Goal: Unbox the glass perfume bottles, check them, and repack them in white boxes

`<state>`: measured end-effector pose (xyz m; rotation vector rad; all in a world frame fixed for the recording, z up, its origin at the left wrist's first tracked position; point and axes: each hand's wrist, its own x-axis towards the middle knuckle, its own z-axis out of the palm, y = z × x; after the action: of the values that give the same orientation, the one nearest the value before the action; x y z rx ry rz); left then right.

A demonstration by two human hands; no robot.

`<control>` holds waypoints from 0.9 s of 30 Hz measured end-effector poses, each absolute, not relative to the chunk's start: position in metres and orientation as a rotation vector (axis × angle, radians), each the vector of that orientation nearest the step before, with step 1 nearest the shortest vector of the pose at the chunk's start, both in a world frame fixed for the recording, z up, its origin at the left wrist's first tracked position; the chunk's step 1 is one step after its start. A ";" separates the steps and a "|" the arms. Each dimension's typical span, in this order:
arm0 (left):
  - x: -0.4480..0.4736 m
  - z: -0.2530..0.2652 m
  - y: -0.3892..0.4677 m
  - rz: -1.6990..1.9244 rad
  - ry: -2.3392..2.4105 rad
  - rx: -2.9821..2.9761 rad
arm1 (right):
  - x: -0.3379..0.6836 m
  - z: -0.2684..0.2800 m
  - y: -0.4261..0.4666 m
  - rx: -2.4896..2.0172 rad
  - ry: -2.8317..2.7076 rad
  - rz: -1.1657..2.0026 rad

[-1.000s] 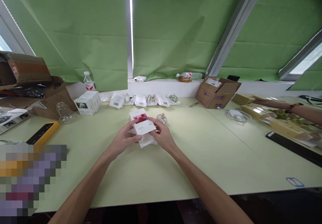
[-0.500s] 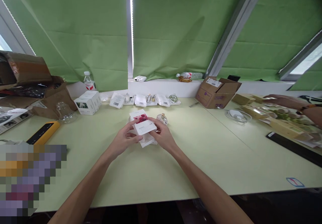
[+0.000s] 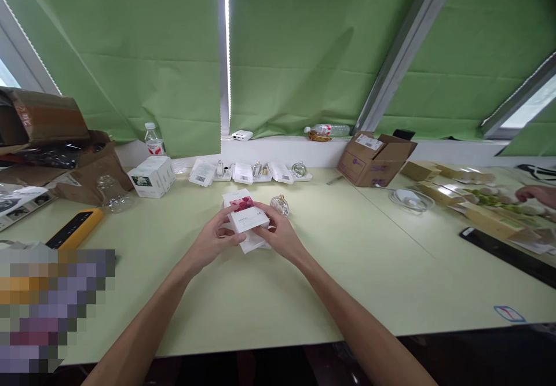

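A small white box [image 3: 249, 219] with a red flower picture is held between my two hands, tilted above the table. My left hand [image 3: 216, 232] grips its left side, thumb along the near edge. On the other side my right hand [image 3: 280, 230] closes round the right edge. Under the box shows a white packet [image 3: 251, 242], partly hidden; whether a hand touches it I cannot tell. Just behind my right hand stands a glass bottle [image 3: 280, 203] with a gold-coloured top.
Along the wall lie white packets [image 3: 242, 173] and small glass bottles [image 3: 299, 169]. White boxes [image 3: 152, 176] and a jar [image 3: 113, 195] stand left, a cardboard carton [image 3: 376, 160] at back right. Another person's hand [image 3: 536, 195] is over goods at far right, near a black bar [image 3: 508, 256].
The box in my hands has shifted very slightly. At far right the other person's hand has drawn back to the right.
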<state>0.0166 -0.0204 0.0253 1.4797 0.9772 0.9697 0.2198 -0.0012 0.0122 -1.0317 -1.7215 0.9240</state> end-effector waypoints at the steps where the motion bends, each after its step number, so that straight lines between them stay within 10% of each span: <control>1: 0.016 0.025 -0.020 0.968 0.973 1.466 | 0.220 0.012 -0.002 -1.024 -1.727 0.940; 27: 0.015 0.020 -0.018 0.982 1.061 1.530 | 0.220 0.015 -0.007 -0.973 -1.773 1.099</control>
<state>0.0149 -0.0177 0.0200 1.5302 1.0611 0.9823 0.2199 -0.0068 0.0148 -0.9732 -1.7726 1.0991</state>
